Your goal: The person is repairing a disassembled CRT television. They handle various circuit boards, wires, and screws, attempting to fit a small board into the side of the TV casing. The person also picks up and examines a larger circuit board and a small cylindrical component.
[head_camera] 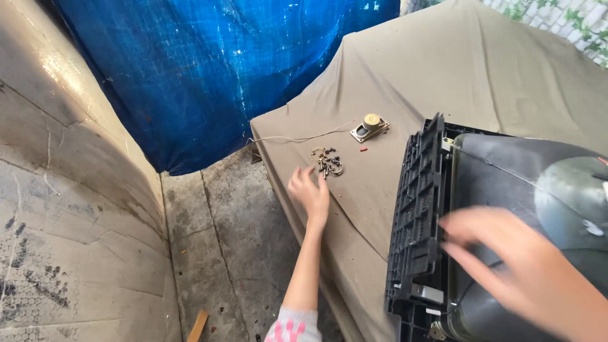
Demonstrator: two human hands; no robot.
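Just short of the pile of screws (327, 161) on the cloth-covered desk (405, 76), the left hand (310, 193) hovers open and empty; the blurred right hand (532, 272), fingers spread, lies over the television's tube (538, 183), holding nothing.

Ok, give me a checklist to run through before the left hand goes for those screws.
1. Left hand empty: ok, fingers spread, nothing in it.
2. Screws reachable: ok, in a small pile on the cloth just beyond the left fingertips, not yet touched.
3. Right hand steadying the TV: cannot tell, it is blurred over the tube and contact is unclear.
4. TV frame seated on the cloth: ok, though it sits near the front edge.
5. Speaker clear of the reach: ok, it lies farther back with its wire trailing left.
6. Red bit accounted for: ok, lying apart, right of the screws.
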